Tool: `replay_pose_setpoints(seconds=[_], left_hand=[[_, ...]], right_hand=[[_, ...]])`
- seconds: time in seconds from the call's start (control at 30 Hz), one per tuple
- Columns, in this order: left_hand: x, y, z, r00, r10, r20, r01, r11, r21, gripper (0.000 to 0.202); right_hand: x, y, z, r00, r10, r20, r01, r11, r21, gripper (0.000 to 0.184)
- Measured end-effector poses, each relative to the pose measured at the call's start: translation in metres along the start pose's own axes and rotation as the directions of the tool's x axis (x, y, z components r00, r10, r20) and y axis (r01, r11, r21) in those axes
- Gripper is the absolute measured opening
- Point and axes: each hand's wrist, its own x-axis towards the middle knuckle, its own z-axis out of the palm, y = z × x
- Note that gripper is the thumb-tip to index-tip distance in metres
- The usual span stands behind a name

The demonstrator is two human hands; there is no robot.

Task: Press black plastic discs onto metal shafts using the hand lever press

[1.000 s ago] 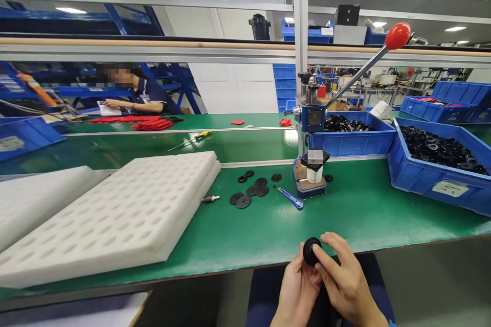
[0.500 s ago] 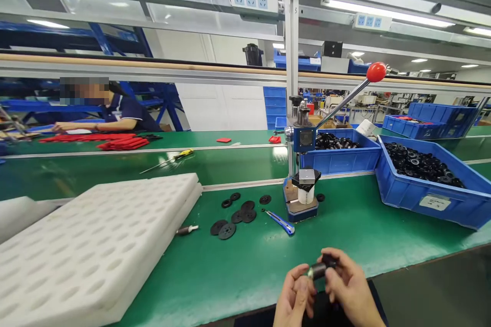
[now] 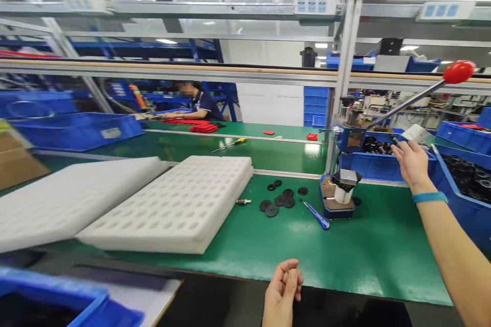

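My right hand (image 3: 412, 163) reaches out over the blue bin (image 3: 383, 164) of dark cylindrical parts behind the press. Its fingers pinch a small dark cylindrical part (image 3: 395, 140), mostly hidden by them. At the table's front edge, my left hand (image 3: 283, 288) is loosely curled, and nothing shows in it. The lever press (image 3: 351, 138) with a red ball handle stands to the left of my right hand. Black discs (image 3: 271, 210) and a blue utility knife (image 3: 317, 216) lie on the green table before it.
A white foam tray (image 3: 180, 199) with rows of round hollows lies left, beside a flat foam sheet (image 3: 88, 191). A small brown-and-white part (image 3: 243, 202) touches its edge. Another blue bin (image 3: 460, 204) holds black rings at right. A person (image 3: 205, 104) sits across the table.
My hands have parted. The right one has moved forward and right to the bin with the cylindrical part; the left stays near the table edge. The view has swung left.
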Motion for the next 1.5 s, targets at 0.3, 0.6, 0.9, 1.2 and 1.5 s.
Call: replay_pose_setpoints(seconds=[0.3, 0.6, 0.9, 1.2, 1.5], left_hand=[[0.048, 0.018, -0.054, 0.982, 0.168, -0.092, -0.13, 0.936, 0.328, 0.07], [0.163, 0.056, -0.086, 0.797, 0.587, 0.14, -0.372, 0.296, 0.88, 0.037], [0.252, 0.075, -0.103, 0.889, 0.349, 0.297, -0.251, -0.171, 0.953, 0.045], [0.243, 0.083, -0.07, 0.906, 0.395, 0.154, -0.107, -0.139, 0.985, 0.028], [0.254, 0.051, 0.069, 0.87, 0.143, 0.472, -0.463, -0.095, 0.881, 0.023]], right_hand=[[-0.166, 0.083, -0.01, 0.954, -0.282, -0.103, 0.25, 0.936, -0.249, 0.032], [-0.224, 0.075, 0.033, 0.493, -0.66, 0.567, 0.792, 0.61, 0.021, 0.025], [-0.244, 0.096, 0.033, 0.496, -0.523, 0.694, 0.731, 0.682, -0.009, 0.015], [-0.231, 0.098, 0.031, 0.63, -0.5, 0.595, 0.667, 0.74, -0.084, 0.017], [-0.223, 0.096, 0.03, 0.664, -0.535, 0.522, 0.681, 0.722, -0.127, 0.018]])
